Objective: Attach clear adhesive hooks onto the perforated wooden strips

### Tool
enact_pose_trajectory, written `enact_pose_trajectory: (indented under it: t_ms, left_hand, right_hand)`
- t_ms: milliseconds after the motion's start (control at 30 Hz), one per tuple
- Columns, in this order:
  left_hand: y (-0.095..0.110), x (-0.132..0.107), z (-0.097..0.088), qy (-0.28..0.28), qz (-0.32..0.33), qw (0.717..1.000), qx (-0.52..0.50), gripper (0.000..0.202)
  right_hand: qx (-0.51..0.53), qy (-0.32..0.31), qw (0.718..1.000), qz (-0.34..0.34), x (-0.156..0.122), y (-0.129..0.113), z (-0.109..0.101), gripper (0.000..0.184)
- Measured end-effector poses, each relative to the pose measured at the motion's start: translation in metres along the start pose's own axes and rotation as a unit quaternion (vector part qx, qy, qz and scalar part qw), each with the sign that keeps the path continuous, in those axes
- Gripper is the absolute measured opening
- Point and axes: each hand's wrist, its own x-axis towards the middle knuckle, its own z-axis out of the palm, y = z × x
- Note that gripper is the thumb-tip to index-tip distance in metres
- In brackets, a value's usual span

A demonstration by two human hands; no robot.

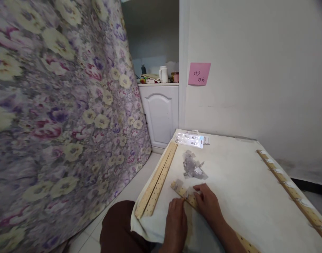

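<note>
A narrow pale wooden strip with rows of holes (179,190) lies slantwise on the cloth-covered table, passing beneath my right forearm. Small clear plastic pieces with shiny metal bits sit along its far end. My left hand (176,219) has its fingers curled and pressed together at the strip's near edge. Just to the right, my right hand (208,203) is bent over the strip, thumb and forefinger drawn in beside a clear piece; what they pinch is too small to make out. Beyond both hands lies a loose pile of small clear plastic packets (194,167).
Two more perforated strips (158,179) lie along the table's left edge. Another strip (289,186) carrying white pieces runs along the right edge. Clear blister packaging (189,139) rests at the back. A floral curtain (71,123) hangs to the left; a white cabinet (162,116) stands behind.
</note>
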Motion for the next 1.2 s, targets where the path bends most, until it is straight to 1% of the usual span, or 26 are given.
enact_pose_trajectory:
  t_ms: [100,200,300,433,700,933,1067,1200]
  left_hand:
    - [0.000,0.006,-0.007,0.015,-0.029,0.999,-0.026,0.021]
    - [-0.005,0.016,-0.015,0.035,-0.044,0.998,-0.016,0.021]
    - [-0.013,0.027,-0.017,0.046,-0.058,0.997,0.008,0.025]
    - [-0.020,0.035,-0.014,0.041,-0.077,0.996,0.023,0.025]
    - [-0.019,0.041,-0.017,0.032,-0.089,0.995,0.019,0.015]
    - [-0.021,0.043,-0.015,0.032,-0.085,0.995,0.032,0.017]
    - [-0.022,0.044,-0.015,0.029,-0.085,0.996,0.027,0.020]
    - [-0.021,0.044,-0.015,0.028,-0.089,0.995,0.030,0.022]
  right_hand:
    - [0.003,-0.017,1.000,0.008,0.009,-0.006,-0.007,0.024]
    - [-0.016,-0.047,0.999,0.009,0.025,-0.014,-0.007,0.023]
    - [-0.048,-0.079,0.996,0.007,0.042,-0.020,0.003,0.022]
    - [-0.082,-0.105,0.991,0.002,0.056,-0.024,0.018,0.021]
    - [-0.101,-0.119,0.988,0.001,0.059,-0.021,0.033,0.018]
    - [-0.057,-0.111,0.992,0.012,0.058,-0.013,0.041,0.019]
    - [-0.040,-0.098,0.994,0.016,0.059,-0.012,0.041,0.020]
    - [-0.042,-0.106,0.993,0.022,0.060,-0.011,0.041,0.018]
